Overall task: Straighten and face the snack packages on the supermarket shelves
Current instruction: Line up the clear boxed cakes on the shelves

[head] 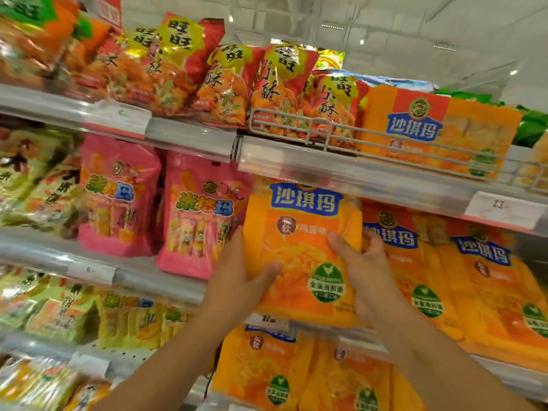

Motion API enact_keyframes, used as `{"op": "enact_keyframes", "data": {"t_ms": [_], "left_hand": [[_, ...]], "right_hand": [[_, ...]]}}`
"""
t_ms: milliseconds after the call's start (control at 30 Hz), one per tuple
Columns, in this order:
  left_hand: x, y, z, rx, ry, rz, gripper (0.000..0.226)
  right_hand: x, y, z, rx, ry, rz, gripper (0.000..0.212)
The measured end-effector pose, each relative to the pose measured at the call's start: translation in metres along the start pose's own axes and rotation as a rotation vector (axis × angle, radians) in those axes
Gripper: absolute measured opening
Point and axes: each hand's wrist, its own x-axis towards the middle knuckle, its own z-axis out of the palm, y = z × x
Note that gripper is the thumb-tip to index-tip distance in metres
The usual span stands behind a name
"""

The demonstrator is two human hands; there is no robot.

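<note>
Pink bags (204, 215) and orange packs (415, 262) crowd the held pack (302, 250).

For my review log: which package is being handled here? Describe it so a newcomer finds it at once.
Start at the white price tag on the upper right shelf rail; the orange package hangs below and left of it, beside pink bags. Unlike neighbouring orange packs, left hand and right hand grip its sides.
</note>
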Motion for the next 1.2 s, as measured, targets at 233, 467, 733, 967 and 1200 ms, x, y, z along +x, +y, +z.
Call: {"op": "enact_keyframes", "data": {"t_ms": [233,467,733,967,1200], "left_hand": [[0.035,-0.021,0.009,0.082,-0.003,-0.019,0.057],[0.05,-0.031,0.023,0.262,-0.008,-0.07,0.089],[0.05,-0.032,0.027,0.511,-0.048,0.001,0.069],[0.027,-0.034,0.02,0.739,-0.044,0.341,0.053],[0.038,-0.039,0.018,0.887,-0.156,0.512,0.064]], "right_hand": [[0.022,0.013,0.009,-0.072,0.027,-0.136,0.055],[0.043,0.028,0.02,-0.315,0.113,-0.232,0.013],[0.048,0.035,0.027,-0.81,0.137,-0.281,0.034],[0.01,0.058,0.021,-1.196,0.03,-0.534,0.051],[-0.005,0.057,0.014,-1.604,-0.175,-0.423,0.066]]}}
